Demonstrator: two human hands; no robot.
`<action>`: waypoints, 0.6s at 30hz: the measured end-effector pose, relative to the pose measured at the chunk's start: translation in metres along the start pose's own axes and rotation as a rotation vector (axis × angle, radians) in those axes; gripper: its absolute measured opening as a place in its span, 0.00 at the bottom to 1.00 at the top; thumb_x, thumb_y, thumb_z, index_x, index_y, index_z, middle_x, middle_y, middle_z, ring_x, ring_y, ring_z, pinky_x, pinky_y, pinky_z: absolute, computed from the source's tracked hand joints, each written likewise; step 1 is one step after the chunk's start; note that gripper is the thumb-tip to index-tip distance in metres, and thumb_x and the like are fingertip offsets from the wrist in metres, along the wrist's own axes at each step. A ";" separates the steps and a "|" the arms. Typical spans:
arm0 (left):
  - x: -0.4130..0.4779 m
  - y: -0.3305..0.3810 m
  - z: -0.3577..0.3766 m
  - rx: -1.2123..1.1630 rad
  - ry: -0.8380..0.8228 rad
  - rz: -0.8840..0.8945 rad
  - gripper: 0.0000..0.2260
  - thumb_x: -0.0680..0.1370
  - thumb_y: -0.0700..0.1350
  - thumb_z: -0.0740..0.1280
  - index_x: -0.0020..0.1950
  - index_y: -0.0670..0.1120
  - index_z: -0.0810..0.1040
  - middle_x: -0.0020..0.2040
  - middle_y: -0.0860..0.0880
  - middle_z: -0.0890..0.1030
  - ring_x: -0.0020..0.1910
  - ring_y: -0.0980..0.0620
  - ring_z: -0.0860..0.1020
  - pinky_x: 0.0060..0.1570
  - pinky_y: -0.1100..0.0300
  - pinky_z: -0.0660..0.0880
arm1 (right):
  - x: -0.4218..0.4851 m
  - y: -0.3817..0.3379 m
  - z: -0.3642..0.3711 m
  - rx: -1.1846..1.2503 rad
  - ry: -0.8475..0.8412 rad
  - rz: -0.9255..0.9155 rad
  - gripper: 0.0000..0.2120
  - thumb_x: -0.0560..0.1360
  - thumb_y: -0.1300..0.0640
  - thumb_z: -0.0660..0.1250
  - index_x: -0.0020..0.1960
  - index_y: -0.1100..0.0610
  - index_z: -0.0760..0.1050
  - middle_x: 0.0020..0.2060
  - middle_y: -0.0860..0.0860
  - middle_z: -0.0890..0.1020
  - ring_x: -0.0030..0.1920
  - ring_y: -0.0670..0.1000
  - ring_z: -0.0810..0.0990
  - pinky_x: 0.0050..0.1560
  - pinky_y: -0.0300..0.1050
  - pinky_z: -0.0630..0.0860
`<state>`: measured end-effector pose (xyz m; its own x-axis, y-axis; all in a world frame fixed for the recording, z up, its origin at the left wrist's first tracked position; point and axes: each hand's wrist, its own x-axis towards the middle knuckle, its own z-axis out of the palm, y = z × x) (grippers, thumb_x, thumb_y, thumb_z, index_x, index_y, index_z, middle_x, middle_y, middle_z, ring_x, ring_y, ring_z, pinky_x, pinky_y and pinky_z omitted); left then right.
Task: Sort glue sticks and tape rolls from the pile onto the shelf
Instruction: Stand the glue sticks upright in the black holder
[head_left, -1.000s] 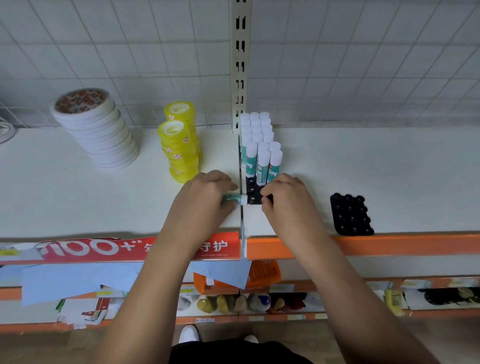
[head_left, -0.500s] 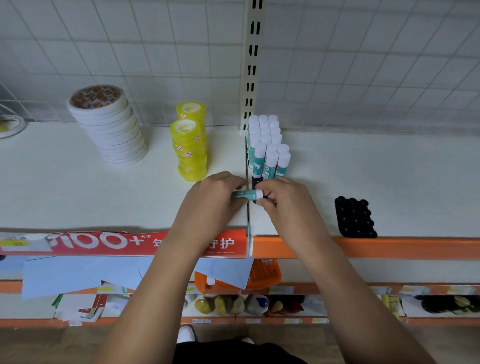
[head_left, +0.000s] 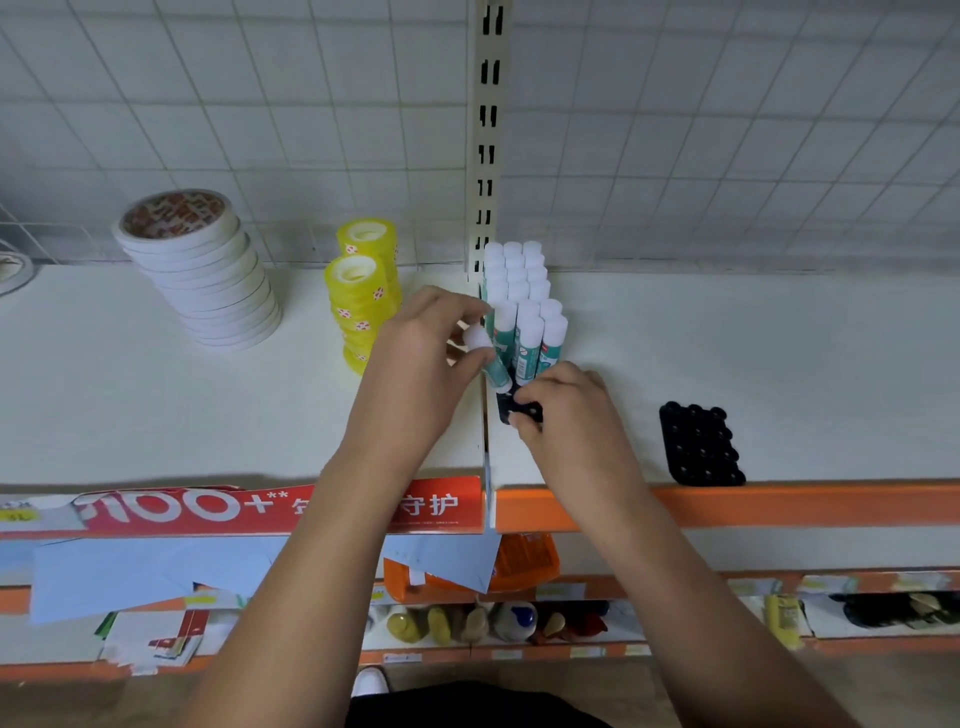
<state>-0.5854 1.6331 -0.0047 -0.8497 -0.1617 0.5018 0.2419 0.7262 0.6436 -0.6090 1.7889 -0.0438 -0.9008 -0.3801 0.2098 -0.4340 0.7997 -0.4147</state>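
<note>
Shelf (head_left: 156, 415) space is split by a seam near the middle, which seems to keep the sorts apart. Tape sits left of it: a leaning stack of white tape rolls (head_left: 202, 275) by the back edge and two columns of yellow tape rolls (head_left: 363, 306) nearer the seam. Just right of the seam, a block of glue sticks (head_left: 524, 291) stands upright in tight rows from the back edge forward, white caps up. The left hand (head_left: 421, 358) grips one more glue stick (head_left: 493, 364) by its cap, tilted with its foot down at the block's near row, probably to seat it there. The right hand (head_left: 571, 415) pinches the near edge of the black tray (head_left: 524, 413) under the block, likely to steady it. A spare black tray (head_left: 701, 444) lies apart at the front edge. Room is tight at the seam, with the yellow rolls just beside the left hand, while the right half offers wide bare board.
</note>
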 end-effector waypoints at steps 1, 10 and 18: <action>0.002 0.001 0.002 0.012 0.001 0.016 0.15 0.70 0.35 0.75 0.55 0.43 0.81 0.49 0.51 0.77 0.41 0.53 0.79 0.44 0.62 0.78 | 0.000 0.000 0.000 -0.001 -0.009 0.002 0.10 0.78 0.58 0.67 0.58 0.57 0.81 0.54 0.52 0.76 0.56 0.53 0.71 0.56 0.43 0.71; 0.008 0.001 0.021 0.086 -0.049 0.140 0.10 0.71 0.33 0.73 0.51 0.39 0.81 0.50 0.45 0.77 0.44 0.47 0.78 0.45 0.50 0.78 | 0.001 0.002 -0.002 -0.049 -0.057 -0.035 0.16 0.75 0.69 0.65 0.58 0.55 0.81 0.55 0.49 0.77 0.55 0.52 0.72 0.53 0.46 0.76; 0.007 -0.001 0.030 0.060 -0.014 0.121 0.07 0.72 0.33 0.74 0.49 0.37 0.80 0.47 0.44 0.76 0.41 0.49 0.78 0.43 0.51 0.79 | -0.002 0.002 0.001 -0.068 -0.039 -0.050 0.14 0.73 0.69 0.69 0.55 0.56 0.82 0.53 0.49 0.78 0.53 0.52 0.73 0.49 0.45 0.77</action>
<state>-0.6060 1.6511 -0.0190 -0.8225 -0.0618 0.5654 0.3149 0.7783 0.5432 -0.6084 1.7907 -0.0455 -0.8781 -0.4376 0.1934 -0.4784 0.8081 -0.3436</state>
